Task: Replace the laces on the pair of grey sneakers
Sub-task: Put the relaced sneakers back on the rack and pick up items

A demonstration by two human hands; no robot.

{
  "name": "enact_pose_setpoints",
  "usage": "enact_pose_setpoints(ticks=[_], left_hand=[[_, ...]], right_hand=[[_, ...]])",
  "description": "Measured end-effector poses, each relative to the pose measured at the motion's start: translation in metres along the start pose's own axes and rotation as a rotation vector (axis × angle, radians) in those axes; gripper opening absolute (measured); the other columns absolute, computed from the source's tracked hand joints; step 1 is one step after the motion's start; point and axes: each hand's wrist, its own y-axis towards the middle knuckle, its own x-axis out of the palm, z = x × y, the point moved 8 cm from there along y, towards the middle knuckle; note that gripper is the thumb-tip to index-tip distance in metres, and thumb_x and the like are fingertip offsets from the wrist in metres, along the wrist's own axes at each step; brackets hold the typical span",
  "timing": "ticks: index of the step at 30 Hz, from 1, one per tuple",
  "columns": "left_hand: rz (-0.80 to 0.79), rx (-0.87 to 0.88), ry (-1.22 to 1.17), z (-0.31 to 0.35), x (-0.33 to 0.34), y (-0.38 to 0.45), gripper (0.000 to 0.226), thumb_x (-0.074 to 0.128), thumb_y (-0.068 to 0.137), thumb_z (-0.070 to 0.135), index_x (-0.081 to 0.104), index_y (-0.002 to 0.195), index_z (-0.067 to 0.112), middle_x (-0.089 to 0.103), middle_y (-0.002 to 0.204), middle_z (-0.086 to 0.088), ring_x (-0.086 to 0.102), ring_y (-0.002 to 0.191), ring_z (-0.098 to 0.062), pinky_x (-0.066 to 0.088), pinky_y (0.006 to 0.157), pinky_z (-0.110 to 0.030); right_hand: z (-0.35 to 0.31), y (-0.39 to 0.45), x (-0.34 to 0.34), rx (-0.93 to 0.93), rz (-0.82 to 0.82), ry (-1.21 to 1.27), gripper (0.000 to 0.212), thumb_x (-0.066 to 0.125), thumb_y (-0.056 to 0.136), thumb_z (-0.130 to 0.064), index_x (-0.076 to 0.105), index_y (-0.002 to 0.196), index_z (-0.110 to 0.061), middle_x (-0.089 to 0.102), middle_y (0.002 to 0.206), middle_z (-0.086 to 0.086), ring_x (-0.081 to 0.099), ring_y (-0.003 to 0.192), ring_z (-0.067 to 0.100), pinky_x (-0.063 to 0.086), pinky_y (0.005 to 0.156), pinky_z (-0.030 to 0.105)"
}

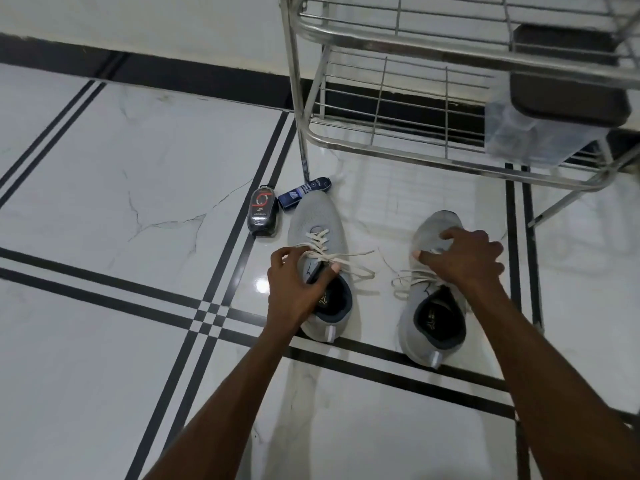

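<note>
On the white tiled floor beside the rack, my left hand curled round the left sneaker's limp cream lace while my right hand, fingers bent, pressed the right sneaker; light, soft shoes, best steadied at the collar.

We have a single view, from a wide-angle camera worn on the head, looking forward and steeply down at the white tiled floor. Both forearms enter from the bottom edge and reach away from us, so the left hand and right hand sit near the middle of the picture, fairly close. The far wall runs along the top, and straight lines bow toward the edges. We have no second view to compare.
</note>
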Motion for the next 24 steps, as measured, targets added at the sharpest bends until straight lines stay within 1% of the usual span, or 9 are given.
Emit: enact_pose_setpoints(ticks=[2, 3, 6, 8, 11, 15, 18, 21, 24], left_hand=[[-0.018, 0.014, 0.007, 0.004, 0.002, 0.002, 0.063, 0.079, 0.076, 0.063, 0.059, 0.129, 0.035, 0.043, 0.139, 0.006, 0.045, 0.132, -0.020, 0.044, 0.111, -0.041], [-0.029, 0.022, 0.002, 0.008, 0.005, 0.003, 0.063, 0.079, 0.077, 0.062, 0.058, 0.130, 0.034, 0.043, 0.140, 0.006, 0.045, 0.133, -0.020, 0.044, 0.111, -0.041], [-0.029, 0.038, -0.020, 0.012, 0.008, 0.003, 0.062, 0.079, 0.079, 0.058, 0.059, 0.132, 0.033, 0.044, 0.140, 0.006, 0.044, 0.133, -0.018, 0.042, 0.113, -0.038], [-0.032, 0.043, -0.032, 0.015, 0.013, 0.001, 0.061, 0.080, 0.079, 0.057, 0.059, 0.132, 0.032, 0.044, 0.140, 0.006, 0.044, 0.134, -0.017, 0.040, 0.112, -0.034], [-0.058, 0.067, -0.035, 0.017, 0.021, 0.004, 0.061, 0.079, 0.079, 0.058, 0.060, 0.131, 0.033, 0.045, 0.140, 0.007, 0.044, 0.134, -0.014, 0.039, 0.113, -0.032], [-0.066, 0.091, -0.087, 0.032, 0.035, 0.009, 0.059, 0.081, 0.078, 0.057, 0.061, 0.129, 0.036, 0.047, 0.138, 0.011, 0.045, 0.133, -0.011, 0.038, 0.114, -0.031], [-0.053, 0.089, -0.101, 0.036, 0.039, 0.015, 0.062, 0.082, 0.078, 0.054, 0.058, 0.132, 0.035, 0.048, 0.139, 0.010, 0.045, 0.132, -0.007, 0.039, 0.114, -0.029], [-0.063, -0.020, -0.170, 0.022, 0.033, 0.018, 0.075, 0.087, 0.073, 0.053, 0.054, 0.137, 0.031, 0.049, 0.139, 0.014, 0.050, 0.128, -0.004, 0.044, 0.107, -0.026], [-0.098, -0.160, -0.205, 0.003, 0.036, 0.011, 0.076, 0.089, 0.073, 0.048, 0.052, 0.138, 0.029, 0.055, 0.137, 0.011, 0.057, 0.124, -0.013, 0.053, 0.104, -0.038]], right_hand=[[0.017, -0.002, 0.007, 0.078, -0.216, -0.026, 0.127, 0.078, 0.052, -0.080, 0.029, 0.155, -0.023, 0.029, 0.158, 0.017, 0.026, 0.144, 0.043, 0.031, 0.112, 0.057], [0.024, -0.008, 0.012, 0.116, -0.326, 0.041, 0.134, 0.082, 0.052, -0.078, 0.021, 0.158, -0.023, 0.026, 0.161, 0.016, 0.028, 0.144, 0.043, 0.038, 0.108, 0.058], [0.019, -0.023, 0.028, 0.125, -0.500, 0.245, 0.123, 0.090, 0.064, -0.049, 0.015, 0.159, -0.030, 0.028, 0.162, 0.011, 0.040, 0.137, 0.044, 0.051, 0.086, 0.058], [0.014, -0.022, 0.029, 0.046, -0.451, 0.245, 0.117, 0.092, 0.066, -0.042, 0.021, 0.158, -0.028, 0.034, 0.160, 0.009, 0.042, 0.138, 0.038, 0.049, 0.098, 0.053], [0.002, -0.020, 0.032, -0.068, -0.357, 0.242, 0.101, 0.089, 0.069, -0.047, 0.036, 0.153, -0.025, 0.046, 0.153, 0.006, 0.045, 0.137, 0.031, 0.042, 0.112, 0.047], [-0.014, -0.017, 0.036, -0.168, -0.235, 0.281, 0.081, 0.087, 0.064, -0.060, 0.062, 0.131, -0.021, 0.065, 0.128, 0.007, 0.062, 0.118, 0.026, 0.052, 0.101, 0.039], [-0.024, -0.028, 0.040, -0.330, -0.083, 0.445, 0.050, 0.085, 0.070, -0.056, 0.072, 0.107, -0.026, 0.073, 0.105, -0.008, 0.068, 0.099, 0.011, 0.056, 0.087, 0.030], [0.013, -0.046, 0.047, -0.224, 0.043, 0.615, 0.054, 0.086, 0.072, -0.052, 0.062, 0.117, -0.038, 0.064, 0.115, -0.027, 0.060, 0.109, -0.004, 0.050, 0.097, 0.023], [0.051, -0.059, 0.076, -0.041, -0.078, 0.773, 0.048, 0.085, 0.079, -0.035, 0.060, 0.119, -0.043, 0.066, 0.115, -0.022, 0.063, 0.109, 0.003, 0.053, 0.097, 0.031]])
